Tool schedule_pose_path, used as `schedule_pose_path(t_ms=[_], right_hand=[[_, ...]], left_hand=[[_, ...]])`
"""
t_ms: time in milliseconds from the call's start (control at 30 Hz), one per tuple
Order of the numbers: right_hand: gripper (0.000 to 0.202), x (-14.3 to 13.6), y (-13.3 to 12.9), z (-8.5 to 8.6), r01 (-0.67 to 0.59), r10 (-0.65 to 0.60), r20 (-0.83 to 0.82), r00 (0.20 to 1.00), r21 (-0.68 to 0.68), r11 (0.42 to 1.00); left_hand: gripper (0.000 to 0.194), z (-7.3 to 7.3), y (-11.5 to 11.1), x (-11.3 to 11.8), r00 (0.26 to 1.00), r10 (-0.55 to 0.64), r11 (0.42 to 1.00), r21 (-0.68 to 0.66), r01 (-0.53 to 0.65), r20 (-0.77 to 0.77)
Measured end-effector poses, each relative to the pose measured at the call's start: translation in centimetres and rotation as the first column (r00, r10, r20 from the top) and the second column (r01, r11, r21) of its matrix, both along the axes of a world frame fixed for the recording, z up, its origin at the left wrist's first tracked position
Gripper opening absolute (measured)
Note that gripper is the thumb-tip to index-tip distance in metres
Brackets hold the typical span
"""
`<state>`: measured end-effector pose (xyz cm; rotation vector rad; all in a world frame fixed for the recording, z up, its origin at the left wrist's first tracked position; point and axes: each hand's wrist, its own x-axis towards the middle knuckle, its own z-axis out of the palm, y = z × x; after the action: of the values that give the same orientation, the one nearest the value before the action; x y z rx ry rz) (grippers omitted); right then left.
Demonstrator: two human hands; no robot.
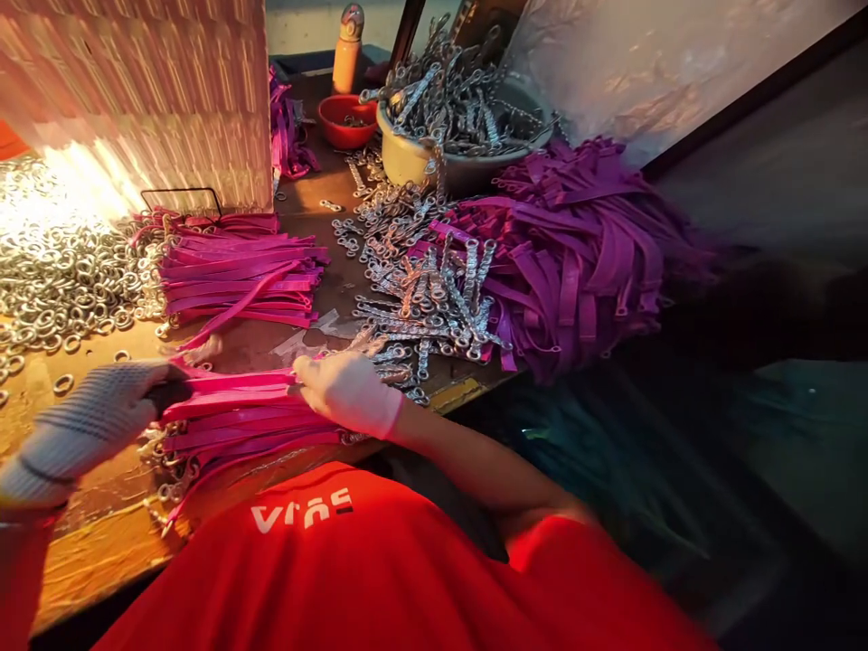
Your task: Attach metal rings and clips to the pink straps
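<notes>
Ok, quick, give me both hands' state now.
Left hand: at the left ends of the pink straps; grip cannot be told.
Right hand: closed, pinching at the straps' right ends.

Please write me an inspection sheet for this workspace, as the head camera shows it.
Surface: brown worktop, its front edge worn.
Job's things: pink straps lie in a row between the hands; a second row lies beyond.
Clutter: loose rings at left, metal link strips at centre, purple straps heaped at right, clear scraps between.
Grippers: gloved left hand at the straps' left ends, grip unclear; gloved right hand pinches at their right ends.
Cables: nothing seen.
Surroundings: ribbed panel, bottle, red bowl, large tub of metal strips; lower right too dark to tell.
</notes>
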<state>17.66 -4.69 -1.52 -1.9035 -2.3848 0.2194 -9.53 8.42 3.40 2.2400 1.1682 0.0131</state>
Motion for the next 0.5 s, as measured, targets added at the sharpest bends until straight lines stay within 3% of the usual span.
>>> schedule_pose_path(t_ms=[67, 167, 233, 300, 333, 400, 467, 500], right_hand=[[0.034, 2.0, -0.4, 0.2, 0.038, -0.043, -0.050, 0.998, -0.089, 0.995], [0.040, 5.8, 0.5, -0.1, 0.036, -0.054, -0.122, 0.991, -0.139, 0.990], [0.039, 8.3, 2.2, -0.8, 0.180, -0.186, -0.104, 0.977, -0.071, 0.981], [0.032, 10.3, 4.4, -2.1, 0.401, -0.401, -0.003, 0.916, -0.005, 0.916], [0.030, 11.2, 5.5, -2.9, 0.477, -0.476, 0.060, 0.877, 0.000, 0.879], [0.031, 12.3, 7.3, -4.7, 0.532, -0.521, 0.141, 0.842, -0.048, 0.845], [0.032, 13.1, 8.2, -6.2, 0.534, -0.522, 0.121, 0.844, -0.099, 0.840], [0.032, 13.3, 8.4, -6.8, 0.541, -0.535, 0.084, 0.841, -0.105, 0.834]], left_hand=[[0.023, 0.4, 0.3, -1.7, 0.993, 0.069, 0.996, 0.056, -0.064, -0.097], [0.029, -0.4, -1.1, -1.4, 0.978, 0.208, 0.974, 0.095, -0.207, -0.006], [0.032, -1.3, -2.6, 0.6, 0.938, 0.305, 0.952, -0.043, -0.302, 0.166], [0.036, -2.1, -3.9, 3.2, 0.833, 0.446, 0.871, -0.376, -0.318, 0.329], [0.037, -2.4, -4.3, 4.6, 0.759, 0.541, 0.773, -0.569, -0.279, 0.362], [0.039, -2.9, -4.6, 7.0, 0.630, 0.712, 0.497, -0.856, -0.142, 0.309], [0.041, -3.4, -4.5, 8.5, 0.543, 0.816, 0.234, -0.972, 0.006, 0.200], [0.042, -3.6, -4.4, 9.0, 0.505, 0.848, 0.146, -0.987, 0.072, 0.162]])
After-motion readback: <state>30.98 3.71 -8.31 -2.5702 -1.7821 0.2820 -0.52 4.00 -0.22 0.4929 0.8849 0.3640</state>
